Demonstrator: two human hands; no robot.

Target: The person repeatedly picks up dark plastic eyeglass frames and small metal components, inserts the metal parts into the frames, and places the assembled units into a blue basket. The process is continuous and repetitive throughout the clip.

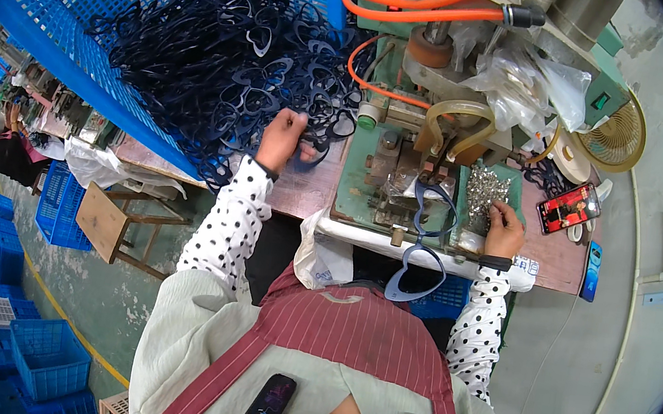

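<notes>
While the fingers of the left hand [283, 137] are curled shut around a dark blue heart-shaped frame [311, 153] at the near edge of the pile of frames [234, 58], the wrist bends upward and the polka-dot sleeve [229, 222] stretches straight out from the shoulder. That pile spills from a tipped blue crate [80, 2] onto the tabletop [300, 190].

The fingers of the right hand [506, 228] are bent down and drawn close together at the edge of a heap of small silver metal parts [481, 196] in a green tray; they seem to pinch one, though the parts are too small to be sure. Its forearm rises almost vertically from the lower edge, elbow tucked near the body.

Between the hands, another blue heart-shaped frame [423, 245] lies in the green machine [391, 177], one lens hanging over the tabletop's front edge. A phone [569, 209] lies to the right, near a fan [617, 137].
</notes>
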